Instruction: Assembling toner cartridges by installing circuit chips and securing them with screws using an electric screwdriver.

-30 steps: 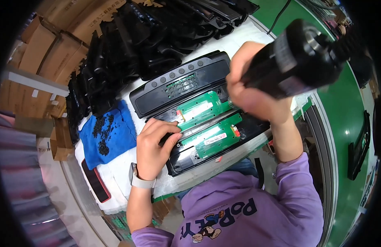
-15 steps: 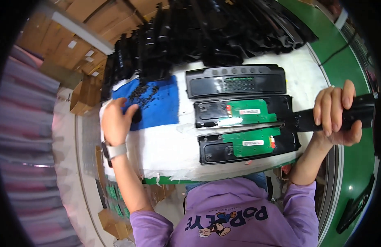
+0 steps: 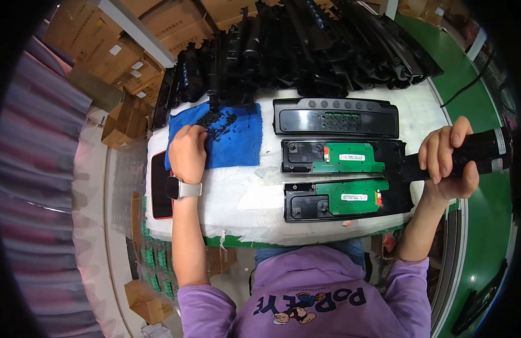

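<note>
My left hand (image 3: 187, 149) is over the left part of a blue cloth (image 3: 238, 153), its fingers curled and pressed together. What they hold, if anything, is hidden. Beside the fingertips, on the cloth, lies a scatter of tiny black screws (image 3: 218, 125). My right hand (image 3: 446, 152) grips a black cylindrical electric screwdriver (image 3: 487, 147), whose narrower end points left at the panels. Two black plastic panels lie there, the upper with a green circuit board (image 3: 348, 156), the lower with another circuit board (image 3: 355, 197). Above them sits a black panel with round buttons (image 3: 335, 119).
Black plastic housings (image 3: 305, 50) are heaped along the far side of the white table cover (image 3: 243, 205). A red-edged phone-like slab (image 3: 161, 188) lies left of my left wrist. Cardboard boxes (image 3: 122, 65) stand far left. A green surface (image 3: 477, 248) runs along the right.
My left hand has moved to the right, its fingers going from spread to drawn together by the screws, uncovering the red-edged slab. My right hand keeps its grip on the screwdriver. The view has shifted slightly.
</note>
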Available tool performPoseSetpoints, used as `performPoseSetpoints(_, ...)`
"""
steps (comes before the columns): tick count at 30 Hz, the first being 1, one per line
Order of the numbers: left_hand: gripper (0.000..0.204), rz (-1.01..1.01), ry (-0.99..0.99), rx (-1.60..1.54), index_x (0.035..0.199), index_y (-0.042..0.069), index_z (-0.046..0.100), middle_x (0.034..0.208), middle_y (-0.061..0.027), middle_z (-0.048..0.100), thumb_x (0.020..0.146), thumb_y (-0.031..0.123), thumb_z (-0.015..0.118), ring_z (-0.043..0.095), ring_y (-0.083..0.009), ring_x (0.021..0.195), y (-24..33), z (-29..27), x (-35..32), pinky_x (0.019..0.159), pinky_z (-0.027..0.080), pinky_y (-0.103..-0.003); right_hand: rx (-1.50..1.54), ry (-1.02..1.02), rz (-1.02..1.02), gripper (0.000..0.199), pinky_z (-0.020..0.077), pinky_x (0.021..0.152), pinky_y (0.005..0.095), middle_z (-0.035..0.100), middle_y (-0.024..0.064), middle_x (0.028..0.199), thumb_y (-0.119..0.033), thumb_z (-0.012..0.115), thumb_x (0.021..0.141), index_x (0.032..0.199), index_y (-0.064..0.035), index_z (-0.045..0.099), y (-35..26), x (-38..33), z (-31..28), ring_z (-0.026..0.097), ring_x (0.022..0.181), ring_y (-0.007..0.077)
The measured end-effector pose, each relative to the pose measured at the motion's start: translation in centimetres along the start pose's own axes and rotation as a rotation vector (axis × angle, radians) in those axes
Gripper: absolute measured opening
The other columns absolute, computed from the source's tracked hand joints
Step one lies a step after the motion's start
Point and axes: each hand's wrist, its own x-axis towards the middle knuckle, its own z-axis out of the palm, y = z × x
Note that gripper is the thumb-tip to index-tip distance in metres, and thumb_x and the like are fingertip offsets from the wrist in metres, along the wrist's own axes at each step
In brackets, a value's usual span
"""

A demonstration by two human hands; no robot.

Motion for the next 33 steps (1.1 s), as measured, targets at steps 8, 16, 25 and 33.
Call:
performPoseSetpoints(8,0.011,-0.727,-0.102,-1.310,0.085,0.000,0.058,0.073,-0.0029,0.056,0.088,0.008,0.052,0.049,-0.0104,0.060,2.2,-0.5,0.7,0.053,0.041,-0.022,-0.021,-0.031,0.032,0.040,0.0397,0.049,0.0254,0.042,0.0001,0.056,-0.031,0.061,0.078,0.096,-0.0007,0.041,0.0,0.2,0.0,0.042,0.041,0.0098)
performPoseSetpoints(16,0.015,-0.726,-0.571,-2.218,0.088,-0.001,0.054,0.078,-0.0088,0.055,0.090,0.011,0.047,0.045,-0.0101,0.062,10.2,-0.1,0.9,0.053,0.039,-0.022,0.029,-0.168,0.035,0.042,0.0395,0.047,0.0243,0.044,-0.0006,0.056,-0.033,0.061,0.078,0.099,-0.0024,0.040,-0.6,2.0,4.5,0.043,0.042,0.0098)
performPoseSetpoints(25,0.015,-0.604,-0.716,-1.967,0.097,-0.003,0.059,0.083,-0.0112,0.063,0.086,0.006,0.058,0.047,-0.0055,0.055,15.5,-1.8,-0.5,0.048,0.037,-0.017,0.167,-0.274,-0.186,0.042,0.0439,0.057,0.0278,0.048,-0.0034,0.061,-0.039,0.059,0.082,0.103,-0.0068,0.041,0.0,2.9,5.4,0.047,0.046,0.0088)
performPoseSetpoints(33,0.016,-0.507,-0.731,-1.908,0.097,-0.002,0.060,0.084,-0.0125,0.065,0.083,0.004,0.061,0.047,-0.0057,0.054,15.7,-1.4,-1.0,0.048,0.038,-0.017,0.167,-0.186,-0.160,0.039,0.0439,0.056,0.0288,0.049,-0.0030,0.061,-0.037,0.058,0.081,0.101,-0.0079,0.043,0.5,2.4,5.3,0.047,0.045,0.0087)
